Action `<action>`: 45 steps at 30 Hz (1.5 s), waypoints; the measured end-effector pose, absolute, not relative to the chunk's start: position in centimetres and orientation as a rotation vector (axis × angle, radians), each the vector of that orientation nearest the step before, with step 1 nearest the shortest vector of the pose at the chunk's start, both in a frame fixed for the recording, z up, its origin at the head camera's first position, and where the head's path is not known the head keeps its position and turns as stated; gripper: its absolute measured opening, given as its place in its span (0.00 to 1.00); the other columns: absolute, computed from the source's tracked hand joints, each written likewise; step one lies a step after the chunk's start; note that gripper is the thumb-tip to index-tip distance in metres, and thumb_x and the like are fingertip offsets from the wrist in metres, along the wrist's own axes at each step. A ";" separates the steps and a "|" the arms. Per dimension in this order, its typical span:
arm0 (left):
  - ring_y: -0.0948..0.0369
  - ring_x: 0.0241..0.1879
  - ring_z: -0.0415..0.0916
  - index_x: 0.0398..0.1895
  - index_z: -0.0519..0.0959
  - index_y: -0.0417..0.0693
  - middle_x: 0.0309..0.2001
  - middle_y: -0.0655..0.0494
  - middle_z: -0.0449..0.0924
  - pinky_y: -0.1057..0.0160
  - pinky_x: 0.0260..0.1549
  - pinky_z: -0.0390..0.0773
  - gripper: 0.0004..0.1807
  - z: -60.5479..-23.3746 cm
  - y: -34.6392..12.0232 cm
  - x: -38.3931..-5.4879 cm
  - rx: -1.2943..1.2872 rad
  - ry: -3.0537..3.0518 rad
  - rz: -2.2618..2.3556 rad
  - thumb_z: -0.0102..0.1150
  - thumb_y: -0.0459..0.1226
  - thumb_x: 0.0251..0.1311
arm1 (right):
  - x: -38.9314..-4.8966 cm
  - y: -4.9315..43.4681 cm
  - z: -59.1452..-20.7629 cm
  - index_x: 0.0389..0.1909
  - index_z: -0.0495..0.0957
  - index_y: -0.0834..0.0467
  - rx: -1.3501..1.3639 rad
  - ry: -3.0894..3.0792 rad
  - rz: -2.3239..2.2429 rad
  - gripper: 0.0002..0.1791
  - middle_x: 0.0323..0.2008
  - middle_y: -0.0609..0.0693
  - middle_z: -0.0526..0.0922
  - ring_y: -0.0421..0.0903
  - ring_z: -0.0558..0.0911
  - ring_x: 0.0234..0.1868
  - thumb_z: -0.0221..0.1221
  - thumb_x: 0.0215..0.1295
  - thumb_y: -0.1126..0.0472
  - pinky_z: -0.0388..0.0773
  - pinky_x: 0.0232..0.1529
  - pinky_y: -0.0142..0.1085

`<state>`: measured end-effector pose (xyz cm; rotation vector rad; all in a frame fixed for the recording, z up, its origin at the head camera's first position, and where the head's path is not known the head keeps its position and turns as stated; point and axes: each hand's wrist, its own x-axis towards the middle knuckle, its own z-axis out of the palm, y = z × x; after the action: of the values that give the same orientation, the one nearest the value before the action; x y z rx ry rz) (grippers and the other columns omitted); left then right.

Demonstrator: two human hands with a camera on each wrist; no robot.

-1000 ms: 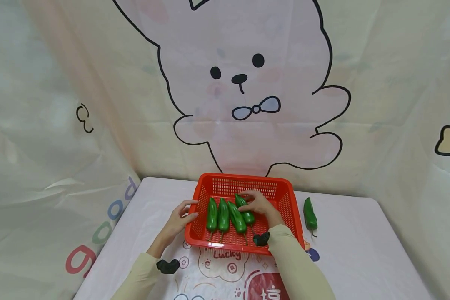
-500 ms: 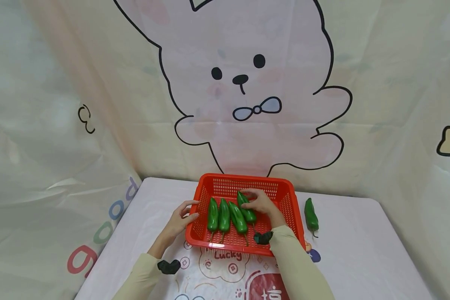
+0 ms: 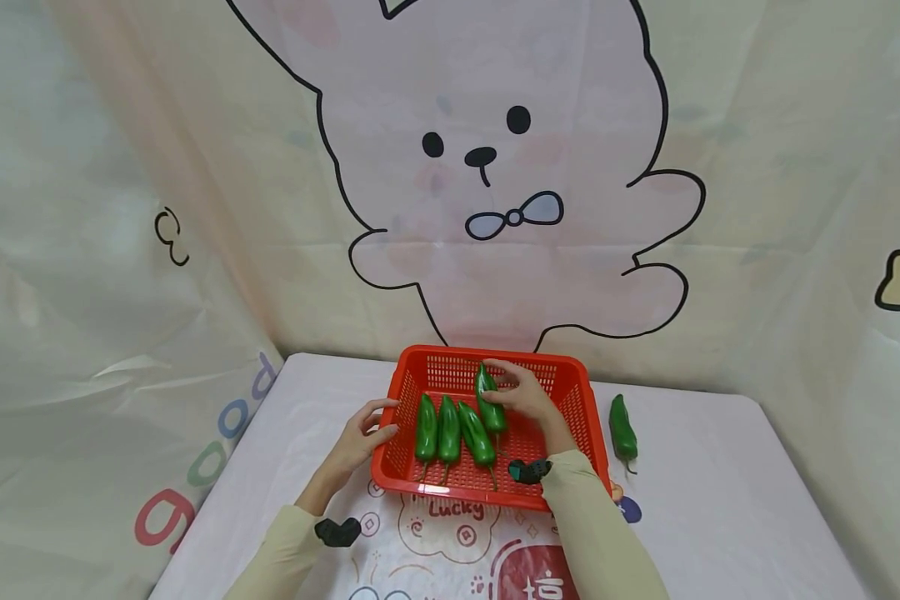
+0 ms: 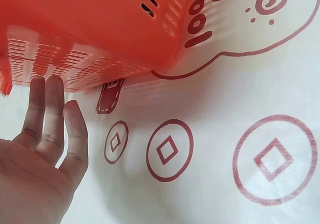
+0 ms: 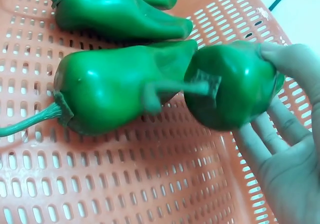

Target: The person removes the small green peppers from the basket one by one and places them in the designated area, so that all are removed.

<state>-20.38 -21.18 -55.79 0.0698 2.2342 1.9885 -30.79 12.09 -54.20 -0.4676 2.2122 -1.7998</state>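
**Green tapered pepper (image 3: 493, 416) pinched inside red slotted plastic basket (image 3: 457, 492)**

From my end: the person's right hand (image 3: 527, 396) has the green tapered pepper btwn thumb and fingers, the gap narrowed to its width. It's in the far half of the basket, tip toward the back wall, stem toward the person; R wrist cam sees it nearly stem-on, stem a bit blurred. Can't tell if it's fully clear of the basket floor. Left hand (image 3: 359, 433) grips nothing I can see: fingers extended, slightly apart, tips at the basket's left side, prob. steadying it. Three shiny green peppers (image 3: 448, 429) lie side by side on the basket floor, just left of the pinched one, stems also toward the person. A lone dark-green pepper (image 3: 623, 429) lies outside, near the basket's right wall, on the white printed tablecloth (image 3: 705, 467).

Step in hand, IMO: placing or shifting this one pepper; grasp made, release not yet done. Next move, I'd say, calls for a light but sure pinch, since the skin looks slick, enough height that tip & stem don't snag the slots or nudge the neighbours, and L fingers braced in case the basket slides.
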 end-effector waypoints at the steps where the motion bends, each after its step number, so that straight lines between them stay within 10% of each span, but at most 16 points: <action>1: 0.40 0.52 0.79 0.68 0.72 0.52 0.58 0.37 0.74 0.48 0.43 0.84 0.26 -55.8 -21.2 -20.4 0.074 2.232 1.988 0.65 0.36 0.68 | -30.8 12.0 -54.1 0.72 0.70 0.56 -0.461 2.186 -1.818 0.35 0.60 0.65 0.74 0.59 0.79 0.53 0.69 0.64 0.68 0.84 0.38 0.42; 45: 0.38 0.55 0.76 0.68 0.71 0.52 0.60 0.37 0.73 0.47 0.44 0.84 0.24 -55.4 -21.1 -20.3 0.081 2.219 1.988 0.61 0.33 0.70 | -30.2 11.0 -49.1 0.65 0.71 0.58 -0.437 1.891 -2.119 0.30 0.51 0.70 0.77 0.52 0.87 0.38 0.67 0.63 0.74 0.85 0.42 0.52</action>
<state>-20.32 -21.13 -55.42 0.0805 2.2192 1.9878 -30.23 11.04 -49.10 -0.4368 1.8906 -2.1190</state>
